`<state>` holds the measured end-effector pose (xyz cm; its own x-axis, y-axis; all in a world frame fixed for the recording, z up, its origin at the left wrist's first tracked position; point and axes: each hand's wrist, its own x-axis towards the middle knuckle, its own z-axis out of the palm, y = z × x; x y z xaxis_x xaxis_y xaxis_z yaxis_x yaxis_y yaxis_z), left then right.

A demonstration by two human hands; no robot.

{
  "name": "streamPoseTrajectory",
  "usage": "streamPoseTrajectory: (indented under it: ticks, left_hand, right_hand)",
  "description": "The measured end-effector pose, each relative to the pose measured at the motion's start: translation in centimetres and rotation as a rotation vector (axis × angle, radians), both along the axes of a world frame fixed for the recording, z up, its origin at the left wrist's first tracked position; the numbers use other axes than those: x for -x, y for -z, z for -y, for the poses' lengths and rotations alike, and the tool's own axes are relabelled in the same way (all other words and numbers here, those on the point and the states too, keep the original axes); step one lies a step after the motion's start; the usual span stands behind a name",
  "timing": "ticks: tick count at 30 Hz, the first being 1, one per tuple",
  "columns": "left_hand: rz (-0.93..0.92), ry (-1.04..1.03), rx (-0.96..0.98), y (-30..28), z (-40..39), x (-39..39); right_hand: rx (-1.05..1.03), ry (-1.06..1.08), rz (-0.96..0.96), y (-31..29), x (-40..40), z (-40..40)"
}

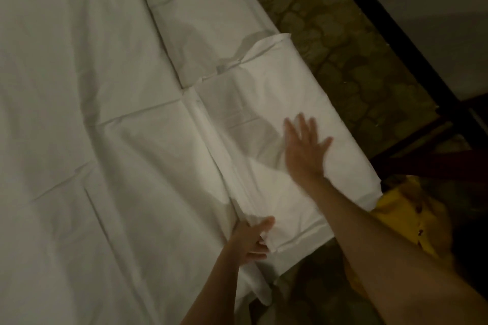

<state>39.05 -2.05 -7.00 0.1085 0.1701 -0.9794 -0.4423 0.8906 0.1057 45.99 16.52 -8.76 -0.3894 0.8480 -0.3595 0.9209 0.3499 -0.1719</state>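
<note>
A white sheet (92, 113) covers the bed and fills most of the head view. Its right side is folded over into a long doubled strip (264, 103) along the bed's edge. My left hand (250, 239) grips the near edge of that fold, thumb on top and fingers curled under the cloth. My right hand (303, 145) lies flat with straight spread fingers on the folded strip, farther up. The hand is motion-blurred.
A patterned brown carpet (330, 34) lies to the right of the bed. A dark wooden frame (412, 55) runs diagonally at the upper right. Yellow clothing (404, 216) shows by my right arm.
</note>
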Motion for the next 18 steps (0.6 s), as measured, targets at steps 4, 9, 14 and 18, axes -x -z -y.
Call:
streamPoseTrajectory:
  ticks: [4, 9, 14, 18]
  left_hand:
    - [-0.039, 0.045, -0.014, 0.1, 1.9, -0.9]
    - [-0.003, -0.043, -0.107, -0.7, 2.9, 1.5]
    - [-0.216, -0.14, -0.211, -2.6, 6.7, 6.8]
    - [-0.65, -0.082, -0.098, -1.9, 12.5, 12.1]
  right_hand:
    - [0.099, -0.046, 0.095, 0.2, -0.2, 6.5]
    - [0.23, -0.096, 0.267, -1.4, 0.8, 4.3]
    - [0.357, -0.084, 0.419, -5.5, 7.1, 2.5]
    - [0.246, -0.12, 0.351, -5.3, 9.2, 11.5]
